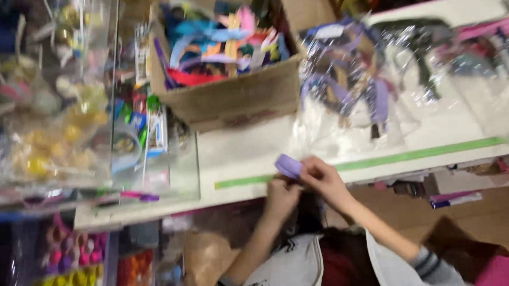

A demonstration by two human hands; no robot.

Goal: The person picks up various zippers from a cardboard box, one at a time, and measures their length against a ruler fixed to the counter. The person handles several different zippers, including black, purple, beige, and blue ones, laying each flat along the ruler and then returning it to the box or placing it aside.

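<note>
Fingers of both hands closed round a small flat lilac strip or ribbon piece [289,165], pinched at its lower right end; left hand [281,195] below and behind it, right hand [321,180] gripping from the right, thumb side on top. Strip held just above front edge of white countertop [249,152], near a green tape line [417,153] along that edge.

Handling, judged only: v. light, thin, prob. soft or bendy, not fragile; smooth face maybe a bit slippery. Best taken at the ends w/ fingertip pinch, as now; middle likely to flop or curl.

Hard to read: whole view motion-blurred. Material of strip unclear, fabric vs foam vs paper can't tell. Exact finger count on it can't tell, left fingertips hidden behind right hand. Open brown cardboard box [234,94] full of mixed coloured strips, contents a blur. Clear plastic bags of purple and dark pieces [350,80] glare-washed. Left shelf w/ bagged yellow items [45,142] cut off at frame edge.
</note>
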